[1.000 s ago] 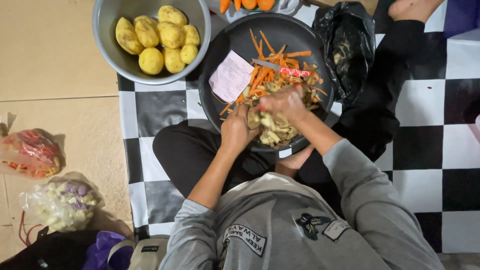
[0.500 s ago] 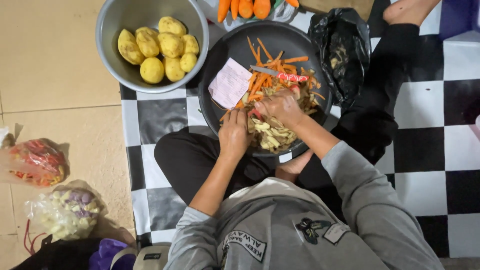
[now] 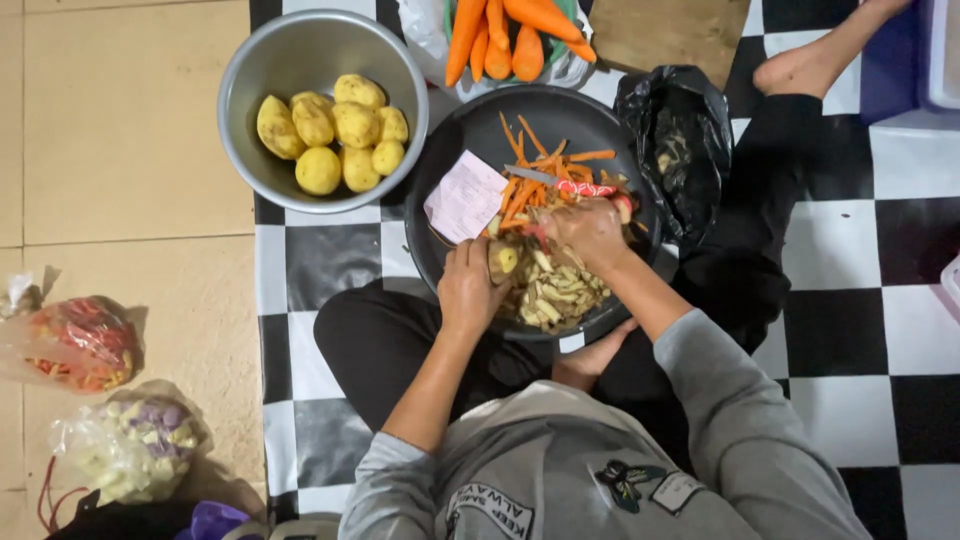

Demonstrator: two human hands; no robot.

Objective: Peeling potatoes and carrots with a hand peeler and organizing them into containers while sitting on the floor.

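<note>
Since a moment ago your left hand (image 3: 468, 288) has drawn slightly away from your right, and the potato (image 3: 503, 262) now shows between them. Your left hand grips that half-peeled potato over the dark pan (image 3: 452, 150). Your right hand (image 3: 590, 232) is closed around a peeler whose blade I cannot make out. Potato peelings (image 3: 555, 295) lie just below both hands, carrot peelings (image 3: 535, 170) just beyond them. The steel bowl (image 3: 260, 80) of peeled potatoes sits well beyond your left hand.

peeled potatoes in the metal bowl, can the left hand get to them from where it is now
Probably yes. The left hand holds a potato over the dark pan, and the metal bowl of peeled potatoes sits just beyond, open-topped, with nothing between.
</note>
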